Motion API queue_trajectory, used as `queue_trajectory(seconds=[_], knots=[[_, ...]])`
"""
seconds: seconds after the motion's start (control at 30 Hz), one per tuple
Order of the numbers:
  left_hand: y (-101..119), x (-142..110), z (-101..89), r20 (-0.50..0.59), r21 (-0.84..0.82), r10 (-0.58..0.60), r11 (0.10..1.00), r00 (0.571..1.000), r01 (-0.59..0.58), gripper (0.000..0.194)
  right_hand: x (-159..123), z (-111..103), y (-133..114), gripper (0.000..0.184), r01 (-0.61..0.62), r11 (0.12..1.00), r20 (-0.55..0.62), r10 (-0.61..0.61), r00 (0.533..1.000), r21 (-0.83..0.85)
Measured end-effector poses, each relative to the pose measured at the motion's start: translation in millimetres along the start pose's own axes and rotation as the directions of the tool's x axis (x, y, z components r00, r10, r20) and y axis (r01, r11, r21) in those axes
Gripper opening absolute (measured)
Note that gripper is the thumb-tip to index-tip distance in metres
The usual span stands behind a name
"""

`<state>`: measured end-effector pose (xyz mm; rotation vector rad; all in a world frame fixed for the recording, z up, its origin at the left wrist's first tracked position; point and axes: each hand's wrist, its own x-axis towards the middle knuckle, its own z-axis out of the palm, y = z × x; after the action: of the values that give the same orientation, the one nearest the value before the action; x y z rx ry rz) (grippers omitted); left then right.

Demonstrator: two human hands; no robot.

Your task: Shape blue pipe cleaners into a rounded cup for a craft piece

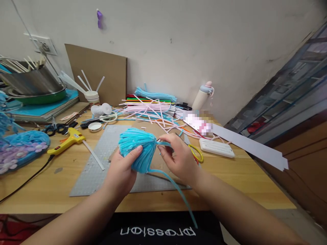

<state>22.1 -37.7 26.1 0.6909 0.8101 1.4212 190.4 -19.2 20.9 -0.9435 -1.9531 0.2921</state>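
Observation:
A bundle of blue pipe cleaners [138, 139], gathered to a point on its right side, is held over the grey cutting mat [87, 177]. My left hand [124, 170] grips it from below and the left, thumb across its front. At the gathered end my right hand [177, 154] pinches a blue pipe cleaner, thumb against forefinger. Another long blue pipe cleaner [176, 185] trails from the bundle's lower edge toward my lap. Yellow-handled scissors [196, 153] lie behind my right hand, partly hidden.
To the left lie a yellow hot glue gun [67, 141] with its cord and black scissors [55, 128]. Loose pink pipe cleaners [148, 109] are piled at the back. A phone [196, 124], a white power strip-like box [216, 147] and a bottle [201, 97] stand right.

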Motion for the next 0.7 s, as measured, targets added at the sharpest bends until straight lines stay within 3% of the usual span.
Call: queue_trajectory(seconds=[0.07,0.1,0.2,0.3,0.37,0.43,0.47,0.5,0.53,0.57,0.63,0.67,0.7], knots=[[4.4,-1.2,2.9,-0.006,-0.034,-0.102,0.994,0.995,0.102,0.028,-0.6,-5.0,5.9,0.023,0.281,0.92,0.02,-0.287,0.958,-0.272],[5.7,-1.5,3.8,-0.023,-0.042,-0.152,0.988,0.988,0.151,0.028,0.2,-7.6,8.6,0.022,0.364,0.859,0.056,-0.369,0.928,-0.36],[6.7,-2.2,5.1,-0.089,-0.062,-0.277,0.96,0.957,0.273,0.024,4.4,-14.0,14.6,0.019,0.469,0.733,0.177,-0.443,0.879,-0.492],[4.9,-3.9,5.6,-0.115,-0.046,-0.307,0.952,0.945,0.304,0.019,5.6,-15.9,16.3,0.019,0.502,0.738,0.297,-0.407,0.864,-0.45],[2.2,-6.2,5.7,-0.108,-0.017,-0.269,0.963,0.957,0.269,0.02,4.0,-14.2,14.1,0.019,0.397,0.862,0.307,-0.303,0.902,-0.315],[-1.8,-8.9,5.8,-0.08,0.004,-0.202,0.979,0.976,0.203,0.024,2.1,-11.1,9.4,0.02,0.103,0.991,0.263,-0.077,0.962,-0.087],[-4.3,-10.1,5.9,-0.062,0.006,-0.165,0.986,0.984,0.166,0.025,1.8,-9.4,6.5,0.02,-0.094,0.993,0.242,0.074,0.967,0.075],[-7.0,-11.0,6.0,-0.044,0.002,-0.128,0.992,0.991,0.128,0.026,2.1,-7.7,3.3,0.019,-0.296,0.92,0.254,0.232,0.939,0.256],[-9.8,-11.4,6.1,-0.032,-0.006,-0.089,0.996,0.996,0.089,0.026,3.1,-6.2,0.2,0.019,-0.48,0.765,0.313,0.372,0.874,0.43],[-12.5,-11.3,6.3,-0.031,-0.017,-0.047,0.999,0.998,0.047,0.026,4.7,-4.8,-2.8,0.019,-0.622,0.545,0.417,0.463,0.782,0.562],[-16.7,-9.2,6.5,-0.058,-0.026,0.035,0.999,0.998,-0.037,0.026,8.8,-2.2,-7.4,0.02,-0.744,0.078,0.633,0.47,0.615,0.664],[-17.7,-7.5,6.5,-0.075,-0.026,0.07,0.997,0.995,-0.072,0.026,10.6,-1.1,-8.5,0.02,-0.754,-0.086,0.708,0.425,0.564,0.651],[-17.9,-5.6,6.3,-0.084,-0.025,0.095,0.995,0.992,-0.097,0.027,11.7,-0.2,-8.3,0.02,-0.754,-0.176,0.749,0.384,0.539,0.633]])
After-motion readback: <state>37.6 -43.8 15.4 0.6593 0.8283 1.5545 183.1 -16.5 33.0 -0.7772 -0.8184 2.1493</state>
